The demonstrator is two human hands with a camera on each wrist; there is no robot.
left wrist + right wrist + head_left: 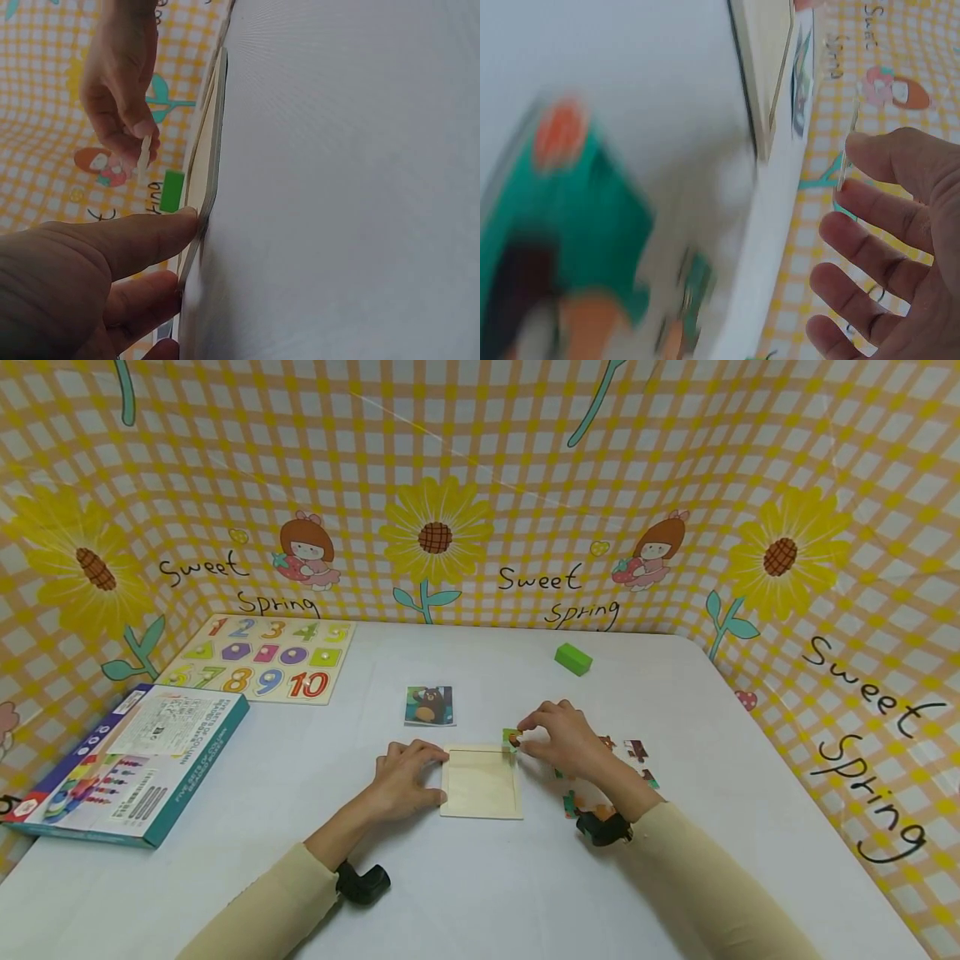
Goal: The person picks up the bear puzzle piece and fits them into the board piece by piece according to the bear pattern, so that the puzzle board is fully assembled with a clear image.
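Note:
A shallow square wooden puzzle tray point(480, 785) lies flat on the white table. My left hand point(407, 781) rests at its left edge, index fingertip by the far corner and thumb nearer to me; the thumb point(154, 236) looks straight against the rim in the left wrist view. My right hand point(562, 739) pinches a jigsaw piece point(512, 738) between thumb and index finger above the tray's far right corner. In the right wrist view this piece point(850, 146) shows edge-on, the other fingers spread. Loose jigsaw pieces point(636, 749) lie beneath and beside the right forearm, partly hidden.
Beyond the tray lies a square bear picture point(429, 706). A green block point(573, 659) sits at the back right. At the left are a number-and-shape board point(258, 656) and a flat toy box point(135, 760) overlapping it. A checked cloth point(480, 460) rises behind the table.

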